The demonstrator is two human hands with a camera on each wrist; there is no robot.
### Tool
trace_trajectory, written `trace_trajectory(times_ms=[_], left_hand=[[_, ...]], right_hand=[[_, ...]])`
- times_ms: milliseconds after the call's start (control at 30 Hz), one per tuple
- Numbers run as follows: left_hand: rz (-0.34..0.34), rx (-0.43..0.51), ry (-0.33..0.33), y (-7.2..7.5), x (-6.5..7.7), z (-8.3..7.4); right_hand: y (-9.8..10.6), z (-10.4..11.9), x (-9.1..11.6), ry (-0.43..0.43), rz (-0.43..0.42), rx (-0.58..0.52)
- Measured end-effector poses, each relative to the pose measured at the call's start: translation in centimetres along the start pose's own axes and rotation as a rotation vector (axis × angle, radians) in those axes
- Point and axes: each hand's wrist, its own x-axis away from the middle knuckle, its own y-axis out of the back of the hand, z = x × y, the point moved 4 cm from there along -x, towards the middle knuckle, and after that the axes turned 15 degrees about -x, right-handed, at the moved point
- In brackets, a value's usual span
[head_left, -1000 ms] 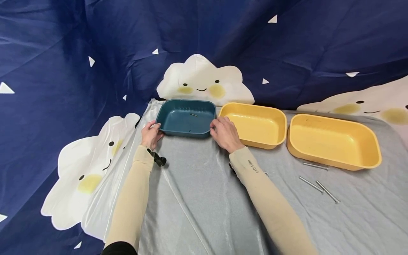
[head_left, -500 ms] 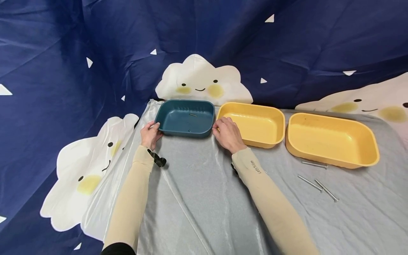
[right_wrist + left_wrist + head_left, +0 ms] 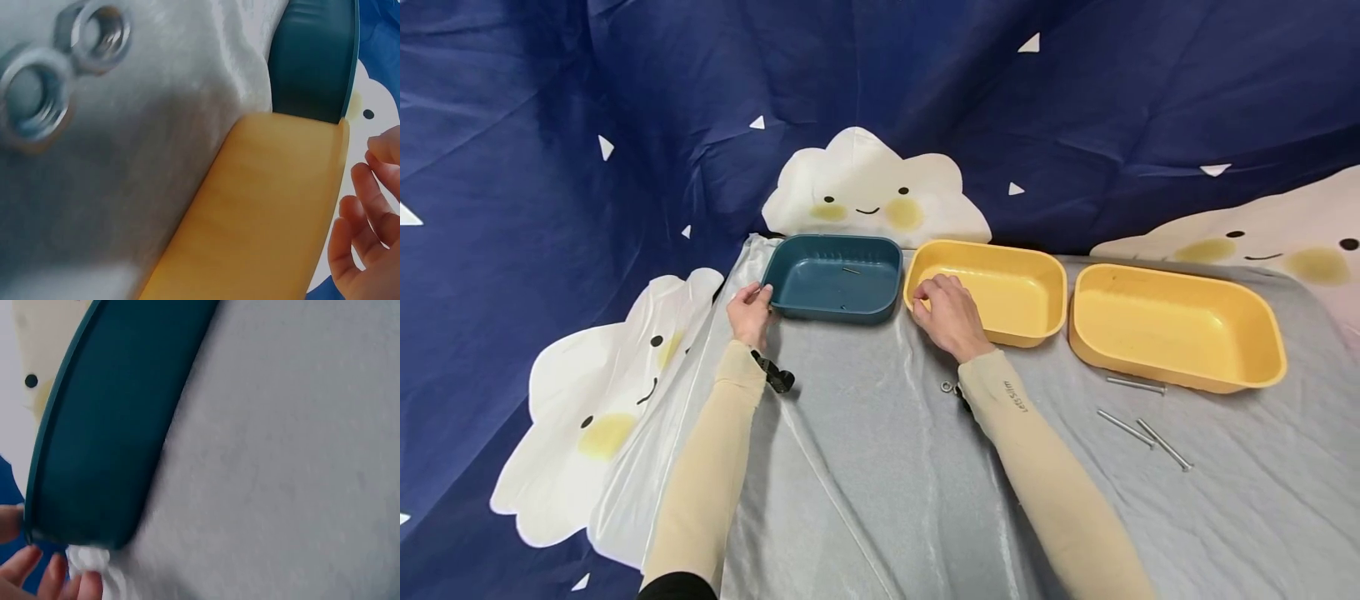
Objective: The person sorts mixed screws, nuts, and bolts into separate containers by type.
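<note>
A dark teal plastic bin (image 3: 831, 312) stands at the back left of the cloth, with a small thin metal piece (image 3: 852, 270) inside. My left hand (image 3: 749, 315) holds its near left corner; the left wrist view puts the thumb at the rim and the other fingers along the outside. To its right is a yellow bin (image 3: 1003, 333). Over that bin's near left corner hovers my right hand (image 3: 949, 312), fingers loosely bent and nothing seen between them. Two hex nuts (image 3: 103, 34) lie on the cloth near the right wrist.
Farther right stands a second yellow bin (image 3: 1180, 371). In front of it lie three long bolts (image 3: 1165, 444) on the grey cloth (image 3: 857, 417). A blue curtain (image 3: 865, 67) with cloud prints rises behind the bins.
My right hand has moved right, from the teal bin's right end to over the middle yellow bin. A nut beside the right wrist has come into sight. My left hand stays at its corner.
</note>
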Motion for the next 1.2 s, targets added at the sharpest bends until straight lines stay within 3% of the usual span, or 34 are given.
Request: trace_trajectory(times_ms=[133,433,600,833,1067,1200], left_hand=[[-0.126,-0.155,-0.074,0.0,0.4,-0.8],[-0.237,-0.303,-0.300,-2.4,3.5,-3.8],[-0.150,-0.274,-0.388,-4.4,5.5,-5.5],[-0.052,-0.184,-0.448,-6.5,8.4,-7.3],[0.016,-0.042,-0.490,-8.3,10.9,-8.0],[0.088,-0.026,-0.504,-9.3,12.3,-8.0]], right_hand=[[0.8,-0.5,0.4,-0.010,-0.021,-0.007],[3.3,-1.6,1.5,-0.023,-0.118,-0.019],[4.7,-2.2,2.2,-0.063,-0.158,-0.050],[6.9,-3.3,3.6,-0.107,-0.249,-0.083],[8.9,-4.7,5.1,-0.158,-0.359,-0.133],[9.8,-5.4,6.1,-0.190,-0.423,-0.186]])
